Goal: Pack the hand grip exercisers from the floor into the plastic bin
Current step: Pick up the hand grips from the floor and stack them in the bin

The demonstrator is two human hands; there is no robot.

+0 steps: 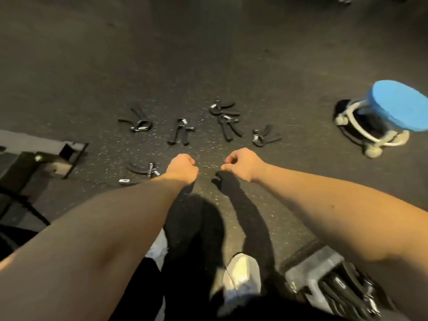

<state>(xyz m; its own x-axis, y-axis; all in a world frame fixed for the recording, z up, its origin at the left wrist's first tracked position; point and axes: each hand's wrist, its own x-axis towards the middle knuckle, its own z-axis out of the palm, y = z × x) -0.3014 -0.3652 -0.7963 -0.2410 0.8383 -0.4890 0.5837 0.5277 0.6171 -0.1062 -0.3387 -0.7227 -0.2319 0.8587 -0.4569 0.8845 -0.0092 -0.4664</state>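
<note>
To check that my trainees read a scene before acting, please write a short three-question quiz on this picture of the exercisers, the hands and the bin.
1. Multiple choice: seen from the left hand and right hand, most hand grip exercisers lie: A farther out on the floor; B closer to the body; C in their grip.
2. True or false: each hand grips an exerciser.
3. Fill in: the plastic bin stands at the person's ___ side.
Key: 1 A. 2 False: both hands are curled and hold nothing. 3 right.
</note>
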